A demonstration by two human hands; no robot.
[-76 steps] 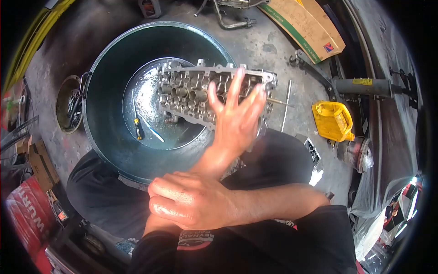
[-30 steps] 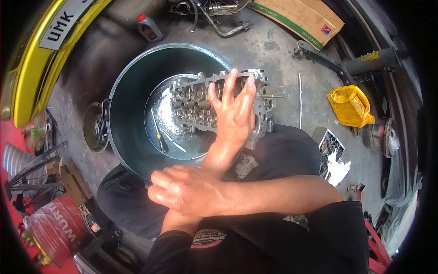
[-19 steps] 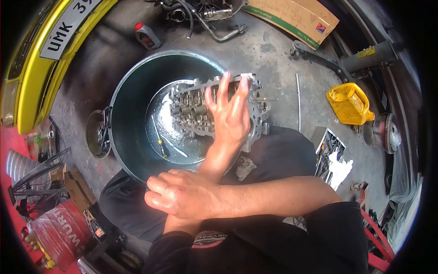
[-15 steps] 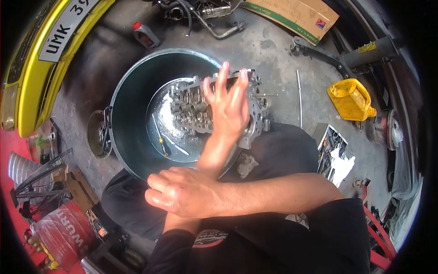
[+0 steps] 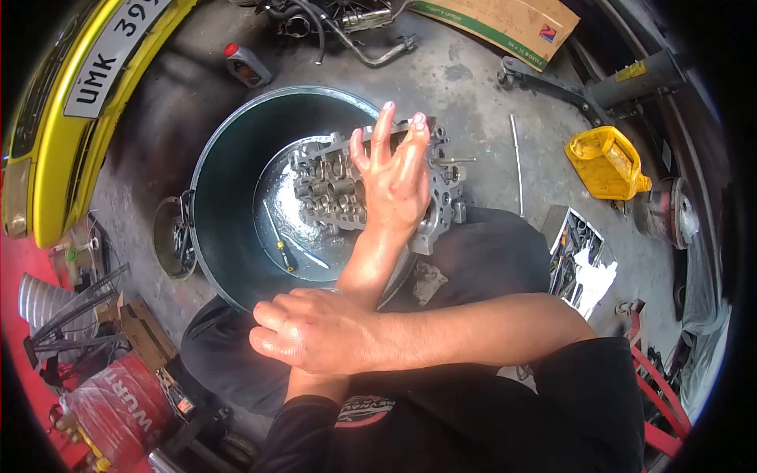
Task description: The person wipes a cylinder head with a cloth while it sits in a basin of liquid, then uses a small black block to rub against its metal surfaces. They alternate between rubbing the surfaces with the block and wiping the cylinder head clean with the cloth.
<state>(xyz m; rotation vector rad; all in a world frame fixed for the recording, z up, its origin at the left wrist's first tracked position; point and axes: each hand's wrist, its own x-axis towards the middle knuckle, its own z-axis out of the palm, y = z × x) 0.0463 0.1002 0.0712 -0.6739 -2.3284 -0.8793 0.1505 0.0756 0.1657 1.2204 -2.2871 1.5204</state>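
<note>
My arms are crossed. My left hand (image 5: 397, 185), palm down with fingers spread and raised, is over a grey metal cylinder head (image 5: 335, 189) and hides part of it. My right hand (image 5: 315, 331) is wrapped round my left forearm (image 5: 364, 272), its fingers curled over the far side. The skin of both hands looks wet or oily. The cylinder head overlaps the right rim of a large dark round tub (image 5: 209, 169). On the tub's floor lie a screwdriver with a yellow and black handle (image 5: 285, 256) and a thin light-coloured tool (image 5: 306, 251).
Right of the tub are a long metal bar (image 5: 516, 165), a yellow jug (image 5: 605, 164) and a tool box (image 5: 572, 248). A grey bottle with a red cap (image 5: 247, 65) stands behind it. To the left are a small bowl (image 5: 167, 236) and a yellow car bumper (image 5: 59, 173).
The view has shifted slightly. My left hand's raised fingers have drawn a little closer together; my right hand keeps its hold on the left forearm.
</note>
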